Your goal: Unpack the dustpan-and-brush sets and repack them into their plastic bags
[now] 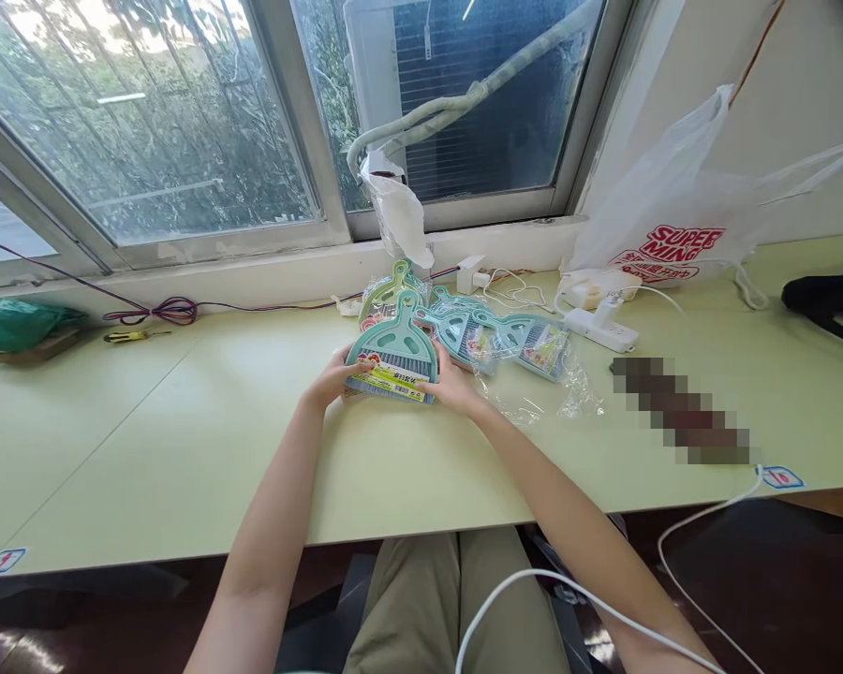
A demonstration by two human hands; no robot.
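Note:
Between my two hands is a mint-green dustpan set (pixel 398 348), with grey brush bristles and a yellow-and-red label across its front. Its handle with a hanging hole points away from me. My left hand (pixel 332 376) grips its left edge, and my right hand (pixel 454 382) grips the right edge, thumbs on the front. Right behind it stands a yellow-green dustpan (pixel 385 298), partly hidden. To the right lie more mint dustpan sets (pixel 474 342) in clear plastic wrapping (pixel 580 384), partly overlapping one another.
A white power strip (pixel 599 329) with cables and a white plastic bag (pixel 674 215) sit at the right. A blurred-out object (pixel 681 412) lies nearer the right front. At the left are a yellow-handled screwdriver (pixel 127 335), a cable coil (pixel 174 311) and a green bag (pixel 24 324).

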